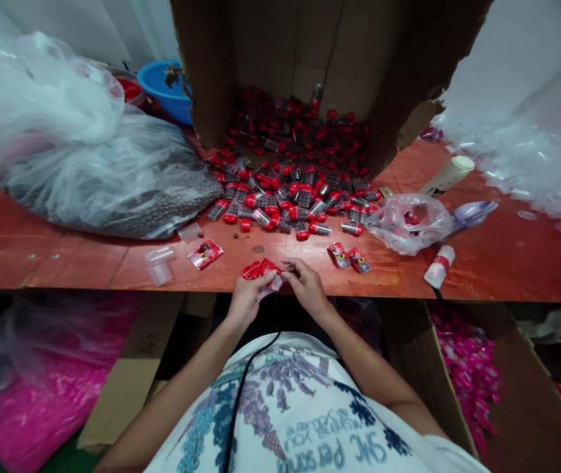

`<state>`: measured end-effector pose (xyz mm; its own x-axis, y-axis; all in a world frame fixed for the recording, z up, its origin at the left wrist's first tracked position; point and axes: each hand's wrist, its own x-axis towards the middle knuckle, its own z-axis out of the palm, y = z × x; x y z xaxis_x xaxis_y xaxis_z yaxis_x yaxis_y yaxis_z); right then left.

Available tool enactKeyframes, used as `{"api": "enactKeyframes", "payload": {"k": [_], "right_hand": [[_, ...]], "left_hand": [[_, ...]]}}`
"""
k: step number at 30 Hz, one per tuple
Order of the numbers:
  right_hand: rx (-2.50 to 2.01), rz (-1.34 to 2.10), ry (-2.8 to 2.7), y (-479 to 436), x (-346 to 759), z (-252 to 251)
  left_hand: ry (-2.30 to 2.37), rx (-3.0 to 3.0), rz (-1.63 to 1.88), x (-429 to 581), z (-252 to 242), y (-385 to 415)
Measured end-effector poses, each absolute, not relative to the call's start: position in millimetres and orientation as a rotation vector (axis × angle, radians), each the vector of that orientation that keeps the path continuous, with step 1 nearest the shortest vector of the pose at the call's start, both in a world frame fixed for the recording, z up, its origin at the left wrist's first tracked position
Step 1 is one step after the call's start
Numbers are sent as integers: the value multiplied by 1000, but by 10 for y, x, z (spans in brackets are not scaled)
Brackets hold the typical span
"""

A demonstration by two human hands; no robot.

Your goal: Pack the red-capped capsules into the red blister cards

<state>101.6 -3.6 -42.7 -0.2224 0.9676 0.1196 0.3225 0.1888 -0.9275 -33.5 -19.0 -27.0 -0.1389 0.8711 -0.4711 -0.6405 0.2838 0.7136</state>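
At the table's front edge my left hand [247, 299] is closed on a few red printed cards [259, 267], fanned out a little. My right hand [309, 287] is closed too, thumb and forefinger pinched at the right edge of the cards. Whether it grips a card there is too small to tell. Beyond my hands lies a pile of small clear tubes with red caps [305, 197], filled with dark beads. Two red packets [349, 257] lie right of my hands, and a red printed packet [205, 254] lies to the left beside empty clear tubes [159, 264].
An open cardboard box [285, 46] on its side holds more tubes. A large plastic bag of dark beads [152, 190] stands left, near a blue basin [165, 89]. At right are a crumpled plastic bag [408, 223] and a white bottle [441, 266]. Below, a box [521, 394] holds pink packets.
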Motion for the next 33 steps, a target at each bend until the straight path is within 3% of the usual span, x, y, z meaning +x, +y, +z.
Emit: {"api": "enactKeyframes", "payload": {"k": [4,9,13,17,21,29,33], "right_hand": [[-1115,946,-2024,225,1148,-424],[-1311,309,-2233,851,1383,-471],[-1192,154,-2460,1036,1411,-514],[-901,271,-2636,836,1289,-555],[-994,358,-2607,594,1208,-553],[-1088,942,-1893,3,1067,-337],[-1139,1062,-1739,-119,972,-342]], "left_hand": [[1103,242,1380,-429,-308,-203],[1079,-28,1414,-509,-329,-110],[1020,-228,1365,-537,-263,-69],[956,-307,1348,-559,-235,-67],[953,-335,1348,-593,-273,-46],[1003,-314,1473,-636,-365,6],[999,-221,1495,-589,-396,-5]]}}
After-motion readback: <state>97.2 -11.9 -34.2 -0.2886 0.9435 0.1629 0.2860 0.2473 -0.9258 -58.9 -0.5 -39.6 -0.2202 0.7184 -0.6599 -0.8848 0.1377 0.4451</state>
